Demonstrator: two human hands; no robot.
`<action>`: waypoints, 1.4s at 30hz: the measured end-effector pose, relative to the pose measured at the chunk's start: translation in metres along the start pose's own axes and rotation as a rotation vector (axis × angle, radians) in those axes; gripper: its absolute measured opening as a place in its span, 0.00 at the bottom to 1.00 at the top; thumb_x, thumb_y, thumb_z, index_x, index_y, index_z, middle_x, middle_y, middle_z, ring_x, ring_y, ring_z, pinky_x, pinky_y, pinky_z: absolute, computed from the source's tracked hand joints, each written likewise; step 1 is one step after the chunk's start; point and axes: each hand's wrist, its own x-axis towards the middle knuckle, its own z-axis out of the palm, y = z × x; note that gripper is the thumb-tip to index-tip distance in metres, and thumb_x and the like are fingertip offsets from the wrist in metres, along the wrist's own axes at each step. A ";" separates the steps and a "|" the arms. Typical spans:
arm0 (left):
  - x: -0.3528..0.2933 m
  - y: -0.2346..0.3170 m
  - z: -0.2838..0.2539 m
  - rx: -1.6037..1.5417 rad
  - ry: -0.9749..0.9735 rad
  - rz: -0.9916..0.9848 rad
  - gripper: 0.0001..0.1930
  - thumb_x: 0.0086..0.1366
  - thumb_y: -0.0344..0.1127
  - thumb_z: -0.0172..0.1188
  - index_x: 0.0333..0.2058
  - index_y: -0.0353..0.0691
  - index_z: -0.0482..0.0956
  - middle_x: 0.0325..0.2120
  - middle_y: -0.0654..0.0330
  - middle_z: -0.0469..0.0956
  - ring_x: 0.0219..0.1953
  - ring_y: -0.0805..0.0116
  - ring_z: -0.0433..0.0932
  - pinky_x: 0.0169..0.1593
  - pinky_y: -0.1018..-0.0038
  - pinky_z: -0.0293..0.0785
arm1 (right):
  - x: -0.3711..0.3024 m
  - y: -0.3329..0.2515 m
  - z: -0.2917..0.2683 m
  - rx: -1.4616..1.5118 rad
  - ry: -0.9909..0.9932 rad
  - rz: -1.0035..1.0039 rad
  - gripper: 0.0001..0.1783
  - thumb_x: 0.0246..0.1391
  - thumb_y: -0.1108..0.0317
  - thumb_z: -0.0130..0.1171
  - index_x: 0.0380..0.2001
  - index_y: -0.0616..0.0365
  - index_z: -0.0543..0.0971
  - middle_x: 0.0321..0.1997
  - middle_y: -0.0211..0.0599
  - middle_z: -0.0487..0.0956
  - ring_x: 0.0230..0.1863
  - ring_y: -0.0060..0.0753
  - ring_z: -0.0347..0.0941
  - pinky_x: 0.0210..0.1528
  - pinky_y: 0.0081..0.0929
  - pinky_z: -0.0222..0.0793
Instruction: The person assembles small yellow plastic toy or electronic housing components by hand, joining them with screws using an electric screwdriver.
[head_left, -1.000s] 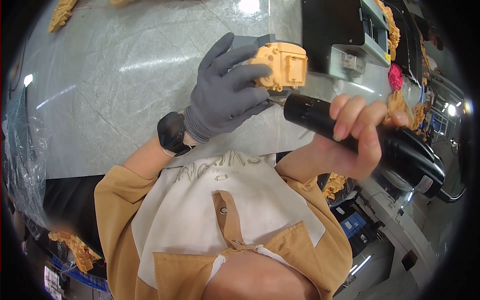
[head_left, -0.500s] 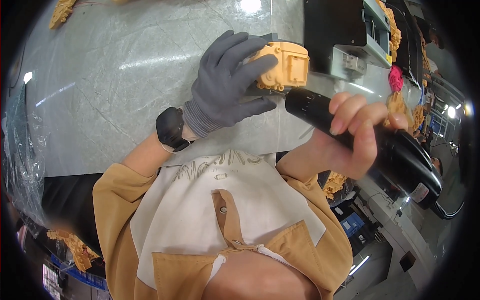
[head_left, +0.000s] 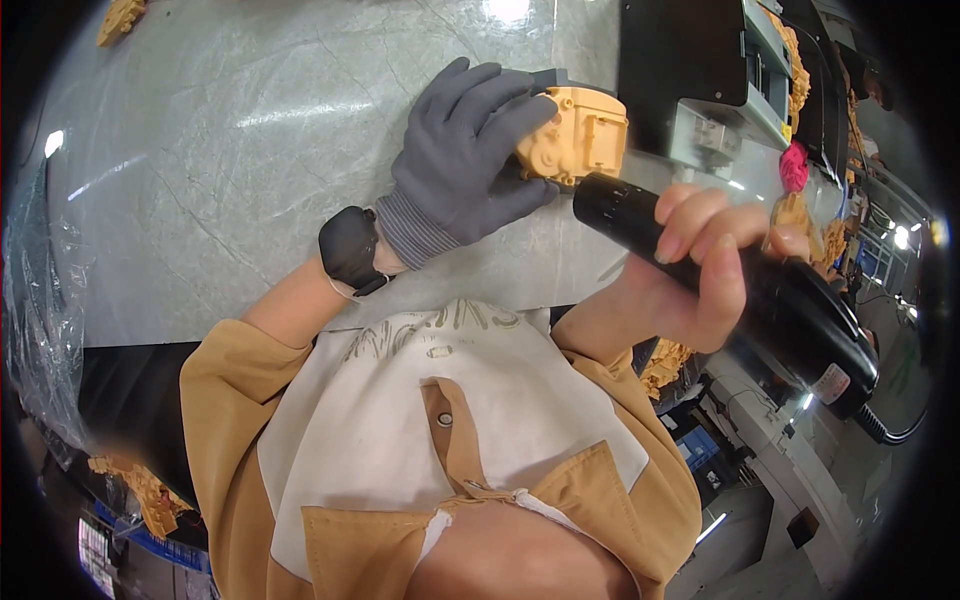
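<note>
My left hand (head_left: 470, 150), in a grey glove, grips a yellow-orange plastic housing (head_left: 590, 140) with round bosses and a raised rectangular frame on its face. A dark grey part (head_left: 548, 78) shows along the housing's far edge. My bare right hand (head_left: 705, 265) is wrapped round a black corded electric screwdriver (head_left: 790, 320). The tool's front end is right by the near edge of the housing. Whether its bit touches the housing or a screw cannot be made out.
A grey marbled table (head_left: 230, 200) lies beneath. At the far right stands a grey and black machine (head_left: 705, 130), with a pink bundle (head_left: 793, 167) beyond it. More yellow-orange parts (head_left: 120, 20) lie at the far left. Clear plastic sheeting (head_left: 45, 310) hangs at the left edge.
My left hand has shifted slightly right with the housing, and its thumb has closed in against the housing's near edge. The screwdriver's front end has hardly moved.
</note>
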 end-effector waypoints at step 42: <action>0.004 -0.005 -0.005 -0.131 -0.094 -0.019 0.36 0.40 0.42 0.67 0.51 0.45 0.64 0.41 0.58 0.71 0.46 0.55 0.67 0.56 0.57 0.57 | 0.008 0.011 0.021 -0.101 0.036 0.157 0.24 0.38 0.83 0.53 0.41 0.58 0.60 0.16 0.34 0.67 0.14 0.27 0.63 0.21 0.28 0.65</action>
